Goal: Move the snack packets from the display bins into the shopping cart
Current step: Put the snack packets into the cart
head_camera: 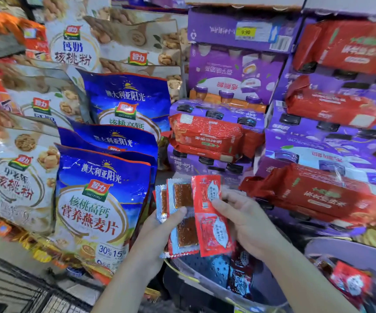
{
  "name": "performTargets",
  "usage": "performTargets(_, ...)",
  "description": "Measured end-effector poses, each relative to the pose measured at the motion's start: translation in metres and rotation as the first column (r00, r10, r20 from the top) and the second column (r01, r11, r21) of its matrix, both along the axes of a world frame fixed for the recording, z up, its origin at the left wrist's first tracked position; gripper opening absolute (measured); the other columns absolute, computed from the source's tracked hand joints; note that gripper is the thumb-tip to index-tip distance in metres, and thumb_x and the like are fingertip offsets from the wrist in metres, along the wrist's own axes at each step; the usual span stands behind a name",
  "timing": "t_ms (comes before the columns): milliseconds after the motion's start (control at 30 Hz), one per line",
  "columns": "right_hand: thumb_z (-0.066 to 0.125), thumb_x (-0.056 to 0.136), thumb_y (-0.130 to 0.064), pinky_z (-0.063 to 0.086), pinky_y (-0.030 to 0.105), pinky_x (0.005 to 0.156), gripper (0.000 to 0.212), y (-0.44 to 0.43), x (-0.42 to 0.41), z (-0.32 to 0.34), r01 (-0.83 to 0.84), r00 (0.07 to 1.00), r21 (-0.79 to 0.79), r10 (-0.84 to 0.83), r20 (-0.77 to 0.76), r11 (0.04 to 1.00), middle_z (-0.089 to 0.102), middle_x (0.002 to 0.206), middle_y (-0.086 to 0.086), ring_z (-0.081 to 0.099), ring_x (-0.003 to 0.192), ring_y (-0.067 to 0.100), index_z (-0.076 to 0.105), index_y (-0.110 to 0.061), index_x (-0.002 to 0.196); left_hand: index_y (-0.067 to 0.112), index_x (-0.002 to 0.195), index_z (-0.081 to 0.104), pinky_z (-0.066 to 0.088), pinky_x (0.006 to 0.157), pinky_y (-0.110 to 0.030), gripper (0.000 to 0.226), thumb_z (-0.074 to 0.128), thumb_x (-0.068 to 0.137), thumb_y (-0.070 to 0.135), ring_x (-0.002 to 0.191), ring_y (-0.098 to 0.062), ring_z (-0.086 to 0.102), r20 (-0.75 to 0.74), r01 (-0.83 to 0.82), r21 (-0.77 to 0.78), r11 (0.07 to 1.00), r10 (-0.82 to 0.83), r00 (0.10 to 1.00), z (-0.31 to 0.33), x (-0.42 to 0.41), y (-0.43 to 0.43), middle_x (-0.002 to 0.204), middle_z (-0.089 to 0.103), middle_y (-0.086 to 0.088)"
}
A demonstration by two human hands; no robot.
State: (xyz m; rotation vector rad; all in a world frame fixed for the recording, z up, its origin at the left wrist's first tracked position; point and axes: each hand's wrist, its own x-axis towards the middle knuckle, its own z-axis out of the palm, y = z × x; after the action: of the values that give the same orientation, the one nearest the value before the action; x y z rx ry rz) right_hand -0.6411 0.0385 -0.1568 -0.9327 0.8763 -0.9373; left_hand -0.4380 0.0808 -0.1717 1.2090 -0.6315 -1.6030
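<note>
Head view: a shopper's two hands are holding a fan of snack packets over a grey display bin (205, 265) in a crowded store aisle.

The left hand (160, 233) is pinching several silver-edged packets (182, 197) with orange-brown strips showing through, its thumb lying across their fronts and its fingers curling behind. The right hand (248, 222) is gripping the red packets (209, 231) just beside them, thumb on the front and fingers wrapping behind. The two bunches are overlapping upright above the bin, where dark packets (239, 281) are lying inside. A second bin (340, 247) at right is holding more red snacks. Wire mesh (13, 290) at lower left is possibly the shopping cart, though blur is leaving that unclear. Blue bags (101, 199) are standing at left, and purple cartons (234, 71) are rising behind under a yellow price tag (245, 32).
</note>
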Motion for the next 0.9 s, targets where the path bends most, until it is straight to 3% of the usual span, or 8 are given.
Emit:
performTargets(167, 0.075, 0.093, -0.015, 0.06, 0.052, 0.089, 0.012, -0.002, 0.025, -0.002, 0.102, 0.977, -0.082, -0.116, -0.182, 0.991, 0.078, 0.104, 0.016, 0.075, 0.096, 0.036, 0.077, -0.01, 0.104, 0.013, 0.127, 0.07, 0.065, 0.087, -0.044, 0.047, 0.064, 0.086, 0.034, 0.107, -0.034, 0.077, -0.024, 0.021, -0.063, 0.998, -0.023, 0.999, 0.006, -0.011, -0.001, 0.119, 0.078, -0.018)
performTargets(400, 0.079, 0.091, -0.018, 0.06, 0.034, 0.067, 0.014, -0.002, 0.029, 0.003, 0.069, 0.939, -0.195, -0.13, -0.318, 0.978, 0.075, 0.08, 0.01, 0.071, 0.07, 0.018, 0.072, -0.008, 0.085, 0.019, 0.115, 0.08, 0.065, 0.073, -0.034, 0.041, 0.08, 0.077, 0.034, 0.102, -0.029, 0.079, -0.008, 0.058, -0.015, 0.998, -0.058, 0.998, 0.001, -0.004, -0.004, 0.115, 0.08, -0.014)
performTargets(500, 0.077, 0.092, -0.028, 0.054, 0.021, 0.059, 0.016, -0.002, 0.02, 0.001, -0.054, 0.961, -0.106, 0.023, -0.276, 0.993, 0.073, 0.074, -0.001, 0.067, 0.062, 0.008, 0.073, -0.014, 0.084, 0.025, 0.106, 0.083, 0.064, 0.072, -0.034, 0.033, 0.084, 0.074, 0.027, 0.101, -0.029, 0.079, -0.024, 0.048, 0.007, 0.999, -0.048, 0.999, -0.002, -0.002, -0.006, 0.115, 0.08, -0.015)
performTargets(633, 0.067, 0.092, -0.046, 0.055, 0.028, 0.06, 0.032, -0.004, -0.015, -0.016, -0.095, 0.956, 0.148, 0.132, -0.261, 0.984, 0.069, 0.077, 0.004, 0.063, 0.064, 0.016, 0.074, -0.016, 0.089, 0.023, 0.109, 0.083, 0.065, 0.071, -0.034, 0.036, 0.084, 0.074, 0.03, 0.102, -0.028, 0.079, -0.022, 0.05, 0.03, 0.998, -0.049, 0.999, -0.003, 0.001, -0.007, 0.114, 0.08, -0.011)
performTargets(700, 0.069, 0.095, -0.041, 0.057, 0.037, 0.063, 0.032, -0.007, -0.037, -0.036, -0.094, 0.795, 0.217, 0.205, -0.571, 0.972, 0.073, 0.079, 0.01, 0.065, 0.065, 0.019, 0.067, -0.01, 0.087, 0.018, 0.117, 0.079, 0.065, 0.071, -0.034, 0.048, 0.085, 0.072, 0.032, 0.102, -0.029, 0.079, -0.016, 0.045, 0.041, 0.998, -0.045, 0.999, -0.004, 0.003, -0.007, 0.114, 0.08, -0.012)
performTargets(767, 0.067, 0.1, -0.033, 0.058, 0.031, 0.054, 0.032, -0.008, -0.058, -0.059, -0.107, 0.457, 0.316, 0.329, -0.826, 0.943, 0.074, 0.068, 0.005, 0.067, 0.057, 0.019, 0.063, -0.007, 0.081, 0.018, 0.12, 0.076, 0.065, 0.072, -0.035, 0.054, 0.086, 0.07, 0.034, 0.102, -0.029, 0.079, -0.021, 0.042, 0.044, 0.998, -0.041, 0.999, -0.005, 0.004, -0.008, 0.115, 0.08, -0.012)
performTargets(800, 0.065, 0.1, -0.033, 0.059, 0.031, 0.054, 0.032, -0.009, -0.064, -0.068, -0.092, 0.349, 0.392, 0.399, -0.848, 0.915, 0.076, 0.071, 0.007, 0.072, 0.061, 0.024, 0.066, -0.005, 0.086, 0.018, 0.121, 0.076, 0.065, 0.072, -0.035, 0.055, 0.086, 0.07, 0.035, 0.103, -0.029, 0.079, -0.024, 0.042, 0.045, 0.998, -0.041, 0.999, -0.006, 0.004, -0.008, 0.116, 0.08, -0.011)
performTargets(900, 0.056, 0.103, -0.044, 0.055, 0.033, 0.069, 0.047, -0.006, -0.065, -0.083, -0.133, 0.033, 0.528, 0.536, -0.843, 0.839, 0.075, 0.112, 0.02, 0.073, 0.09, 0.035, 0.071, -0.002, 0.114, 0.018, 0.121, 0.076, 0.065, 0.074, -0.036, 0.054, 0.086, 0.071, 0.035, 0.104, -0.029, 0.079, -0.035, 0.05, 0.047, 0.998, -0.048, 0.998, -0.006, 0.004, -0.009, 0.117, 0.08, -0.012)
